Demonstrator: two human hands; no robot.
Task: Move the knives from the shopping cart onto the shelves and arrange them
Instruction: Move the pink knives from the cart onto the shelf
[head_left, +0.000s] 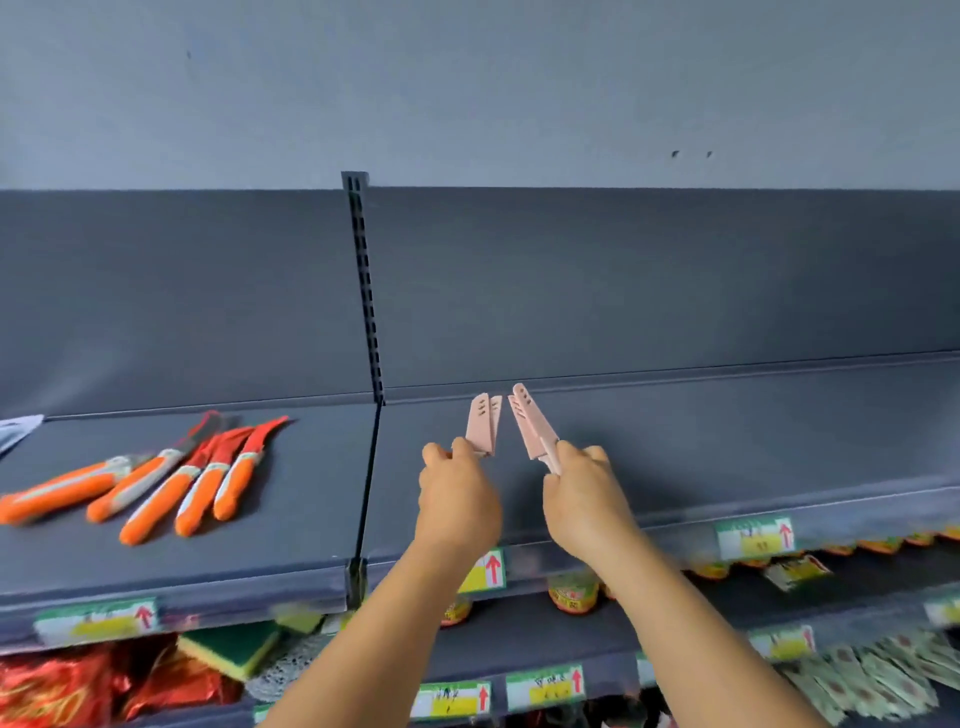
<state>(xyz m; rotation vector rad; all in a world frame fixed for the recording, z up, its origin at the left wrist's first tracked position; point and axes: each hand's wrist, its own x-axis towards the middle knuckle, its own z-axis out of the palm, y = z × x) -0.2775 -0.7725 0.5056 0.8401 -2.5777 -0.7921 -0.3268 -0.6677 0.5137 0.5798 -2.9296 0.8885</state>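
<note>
My left hand (457, 493) is shut on pink sheathed knives (483, 423), their tips pointing up and away over the dark grey top shelf (727, 457). My right hand (584, 501) grips another bunch of pink sheathed knives (532, 423), tilted up to the left. Both bunches hover just above the shelf's right section, near its left end. On the left section lie several orange-handled knives (171, 478) with red blade covers, fanned out side by side. The shopping cart is out of view.
A slotted upright post (366, 291) and divider split the shelf into two sections. Price labels (753, 538) run along the shelf fronts. Lower shelves hold sponges (228, 647), red packets (62, 691), jars (571, 592) and sachets (872, 675). A white object (18, 428) lies at far left.
</note>
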